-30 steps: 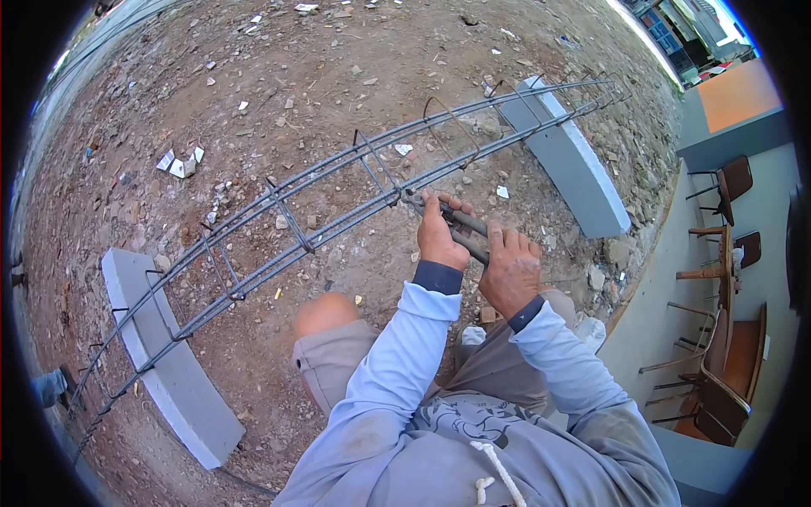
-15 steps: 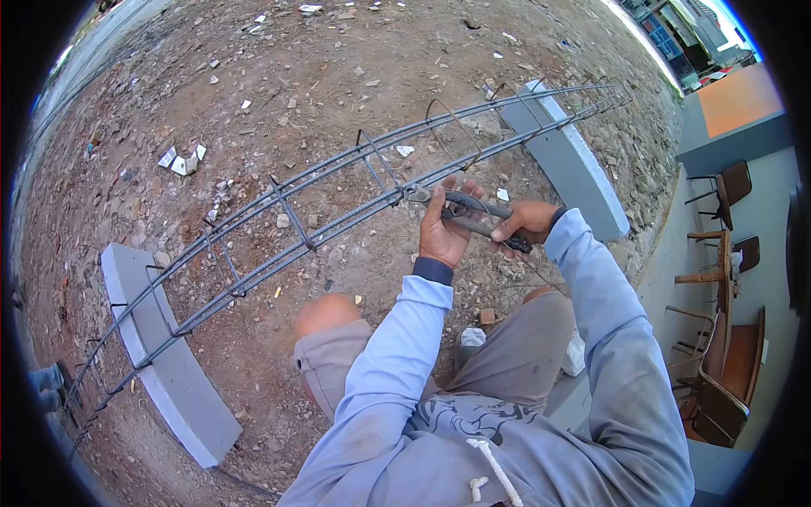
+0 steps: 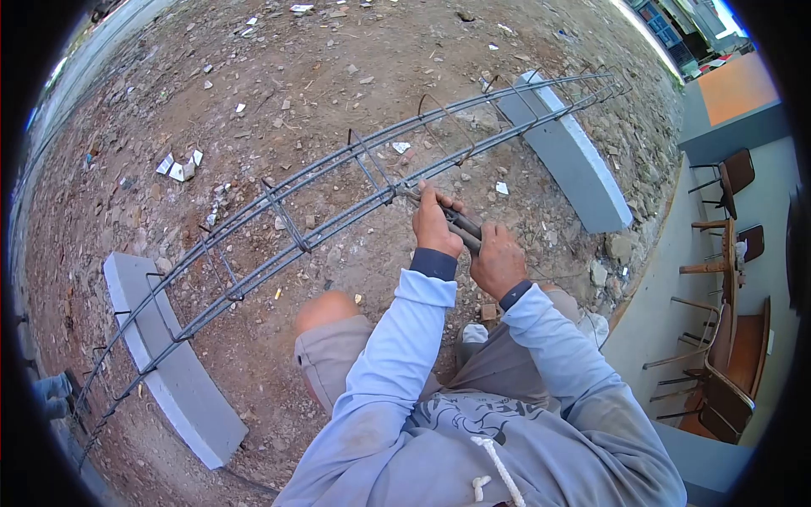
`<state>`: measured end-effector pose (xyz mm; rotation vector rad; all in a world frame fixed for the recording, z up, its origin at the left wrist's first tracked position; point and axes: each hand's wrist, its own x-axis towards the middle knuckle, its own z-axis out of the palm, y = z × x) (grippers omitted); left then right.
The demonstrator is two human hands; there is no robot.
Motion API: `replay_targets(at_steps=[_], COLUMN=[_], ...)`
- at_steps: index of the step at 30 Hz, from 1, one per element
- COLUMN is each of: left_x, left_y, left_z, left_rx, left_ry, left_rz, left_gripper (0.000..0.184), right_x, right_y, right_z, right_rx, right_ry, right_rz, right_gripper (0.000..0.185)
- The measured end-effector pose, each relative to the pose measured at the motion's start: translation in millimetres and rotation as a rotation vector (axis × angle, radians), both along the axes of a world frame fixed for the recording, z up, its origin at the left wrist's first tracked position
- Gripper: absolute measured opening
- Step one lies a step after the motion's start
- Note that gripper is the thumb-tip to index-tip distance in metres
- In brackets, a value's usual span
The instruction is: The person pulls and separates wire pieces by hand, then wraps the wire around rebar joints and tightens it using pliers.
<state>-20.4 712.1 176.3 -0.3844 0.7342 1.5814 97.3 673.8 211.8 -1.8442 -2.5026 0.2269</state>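
Observation:
A long cage of steel reinforcing bars, tied with bent wire stirrups, runs diagonally in front of me. The head of a pair of pincers meets the near bars at a stirrup joint. My left hand is closed around the pincers close to their head, right beside the bars. Lower on the handles, my right hand is wrapped around their ends. Fingers hide much of the tool, and any tie wire in its jaws is too small to make out.
Two grey blocks, one at left and one at right, support the cage above rubble-strewn ground. Chairs and a wooden table stand on the right. Another person's legs show at far left.
My right hand has moved down and left, swinging the pincers' handles toward my body. The handles are now closer together. My left hand stays near the same joint, its fingers more tightly closed.

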Motion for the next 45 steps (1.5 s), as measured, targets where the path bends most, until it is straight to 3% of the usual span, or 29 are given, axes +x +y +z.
replay_targets(at_steps=[1,3,5,7,8,12,13,16,17,21,24,27,30,31,34,35,39,42,45], left_x=[-2,-3,-2,6,3,-5,-6,-3,-2,1,3,4,3,3,2,0,-3,-5,-5], left_y=[-3,-12,-20,-19,-23,-21,-20,-18,-15,-8,-7,-9,-17,-17,-22,-22,-24,-22,-27], left_z=[2,7,-4,-33,-31,-4,0,-13,-15,-7,0,2,-12,-18,-39,-51,-53,-48,-65], left_rx=[-0.008,-0.032,0.003,0.140,0.181,0.299,0.309,0.220,0.191,0.072,-0.022,-0.052,0.087,0.168,0.272,0.287,0.011,-0.029,-0.006], left_ry=[0.019,0.054,0.322,0.529,0.420,-0.009,-0.115,-0.107,-0.099,-0.052,0.011,0.103,0.197,0.227,-0.009,-0.044,0.045,0.147,0.193], left_rz=[-0.027,-0.083,-0.092,-0.002,-0.030,-0.061,-0.049,0.003,0.008,0.029,0.042,0.000,-0.007,-0.004,-0.005,-0.016,-0.011,-0.060,-0.094], left_gripper=[0.033,0.033,0.032,0.035,0.036,0.038,0.037,0.036,0.036,0.036,0.037,0.037,0.035,0.034,0.029,0.022,0.020,0.021,0.024], right_x=[0,1,12,10,12,17,16,10,5,-1,-1,14,28,26,32,33,25,11,10], right_y=[0,8,27,56,67,80,79,52,37,-8,-9,10,46,58,81,83,60,29,40], right_z=[-2,10,4,40,53,51,48,38,50,40,26,11,7,23,25,16,-17,-18,-34], right_rx=[0.004,-0.243,-0.418,-1.002,-1.296,-1.425,-1.413,-0.463,-0.523,0.241,0.229,0.058,-0.321,-0.835,-1.392,-1.384,-0.497,-0.181,-0.281], right_ry=[0.046,0.085,0.158,0.312,0.387,0.391,0.311,0.057,0.069,-0.029,-0.091,0.017,0.233,0.348,0.524,0.497,0.097,0.276,0.366], right_rz=[0.014,0.011,0.129,-0.070,-0.178,-0.169,-0.181,0.310,0.107,0.195,0.112,0.174,0.304,0.021,-0.249,-0.285,0.223,0.191,0.148], right_gripper=[0.029,0.027,0.034,0.038,0.040,0.043,0.044,0.054,0.061,0.063,0.057,0.043,0.037,0.047,0.049,0.057,0.072,0.070,0.046])
